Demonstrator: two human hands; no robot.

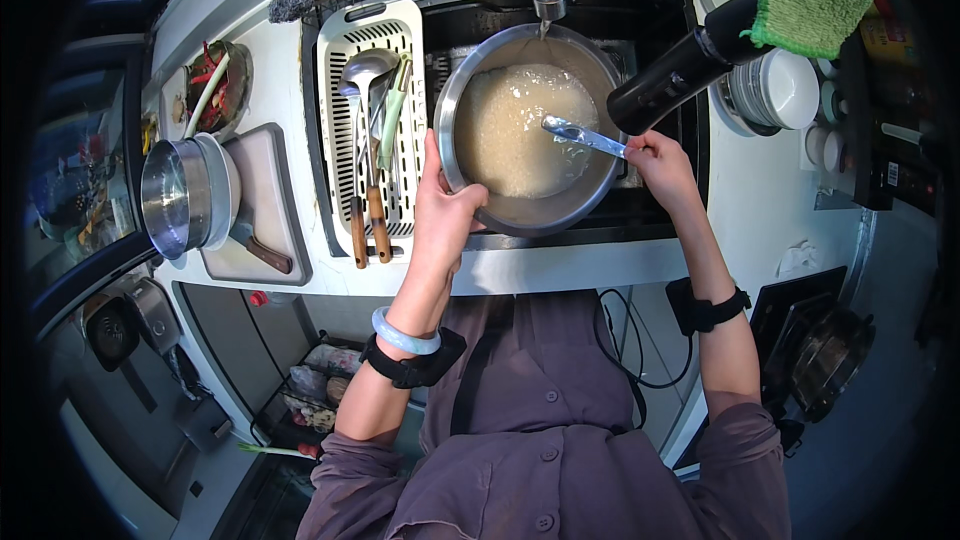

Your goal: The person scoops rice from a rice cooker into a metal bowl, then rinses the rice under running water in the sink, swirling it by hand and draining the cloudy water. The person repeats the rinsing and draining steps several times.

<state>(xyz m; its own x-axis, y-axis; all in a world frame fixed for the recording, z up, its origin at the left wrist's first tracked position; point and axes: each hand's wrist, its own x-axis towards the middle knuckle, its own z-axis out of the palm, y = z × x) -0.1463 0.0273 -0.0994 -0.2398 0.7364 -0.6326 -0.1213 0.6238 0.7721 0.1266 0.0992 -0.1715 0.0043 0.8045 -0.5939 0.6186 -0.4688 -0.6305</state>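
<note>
A stainless steel bowl (531, 210) is over the dark sink, below the faucet (549, 4). Cloudy liquid with pale grains, rice by its look, (517, 135) lies in it. My left hand (444, 217) grips the bowl's near-left rim, thumb on the edge and fingers partly hidden. Between the fingers of my right hand (664, 169) is one end of a flat, shiny metal utensil (585, 136), whose exact kind I cannot tell. Its free end reaches over the grains, and a thin trickle seems to leave the spout.
Left of the bowl, a white slotted drainer (330, 90) holds a ladle (369, 67) and other wooden-handled utensils. A knife (266, 253) rests on a cutting board (259, 165) beside stacked bowls (176, 195). A black cylinder (667, 86) juts in near my right hand; stacked white dishes (787, 90) stand beyond.
</note>
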